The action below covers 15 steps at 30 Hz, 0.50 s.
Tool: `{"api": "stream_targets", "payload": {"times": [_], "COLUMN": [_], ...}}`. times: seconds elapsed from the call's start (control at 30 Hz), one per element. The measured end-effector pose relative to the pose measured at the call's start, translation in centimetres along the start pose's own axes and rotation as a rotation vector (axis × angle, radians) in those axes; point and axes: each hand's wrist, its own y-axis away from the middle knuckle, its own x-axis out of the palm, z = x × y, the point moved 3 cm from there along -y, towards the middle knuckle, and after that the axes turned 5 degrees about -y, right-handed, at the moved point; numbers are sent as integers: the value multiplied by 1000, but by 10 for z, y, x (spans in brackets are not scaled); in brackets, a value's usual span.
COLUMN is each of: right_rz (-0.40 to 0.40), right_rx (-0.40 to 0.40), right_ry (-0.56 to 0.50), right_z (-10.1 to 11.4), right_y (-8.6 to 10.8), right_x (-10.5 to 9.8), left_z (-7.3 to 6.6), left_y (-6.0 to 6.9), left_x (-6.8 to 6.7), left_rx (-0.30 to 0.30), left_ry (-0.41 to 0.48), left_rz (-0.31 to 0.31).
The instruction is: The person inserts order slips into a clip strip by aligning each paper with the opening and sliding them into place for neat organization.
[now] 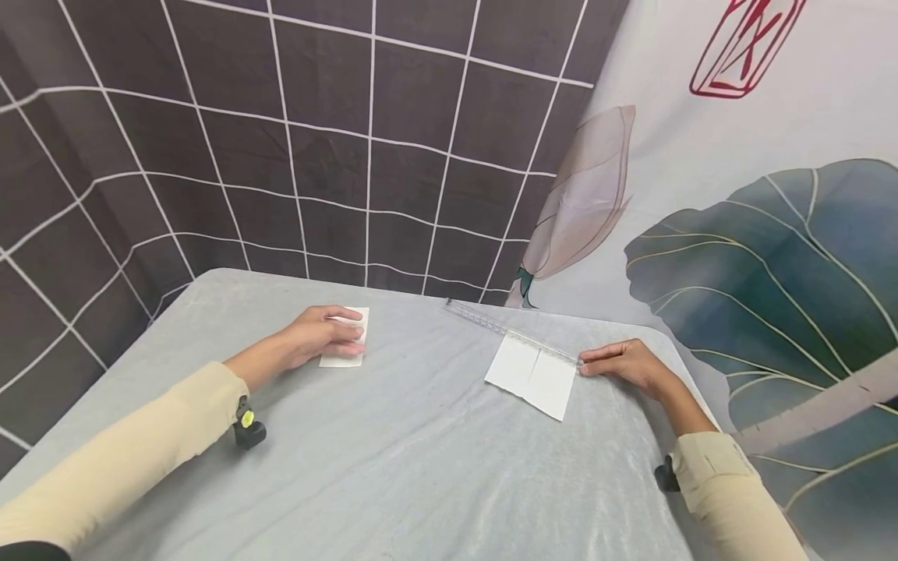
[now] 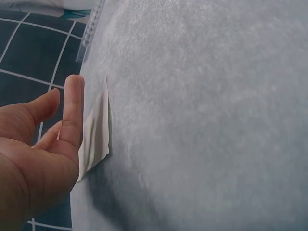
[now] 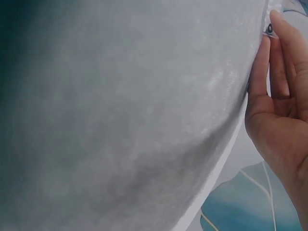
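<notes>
My left hand (image 1: 319,336) hovers at a strip of white paper (image 1: 344,361) near the table's far edge, fingers extended over it. In the left wrist view the same paper (image 2: 97,137) looks bent or creased beside the fingers; whether they touch it I cannot tell. At the right, my right hand (image 1: 629,368) pinches the near end of a clear plastic ruler (image 1: 480,318) between thumb and fingers. That ruler lies along the upper edge of a white paper piece (image 1: 522,366) with a dark line running down its middle. The right wrist view shows the ruler's end (image 3: 269,30) at the fingertips.
A grey cloth (image 1: 393,452) covers the table, with slight wrinkles. Behind it hangs a dark curtain with white grid lines (image 1: 323,171). A white leaf-printed cloth (image 1: 673,156) hangs at the back right, close to the table's right edge.
</notes>
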Motion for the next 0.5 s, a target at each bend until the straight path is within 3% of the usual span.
{"api": "stream_targets", "payload": {"times": [0.5], "right_rz": [16], "right_rx": [1], "right_ry": [-16], "right_z": [0], "right_y": [-2], "right_x": [0], "left_z": [1], "left_y": [10], "left_x": [-19], "left_rx": [-8], "left_ry": [-17], "left_rz": [-40]}}
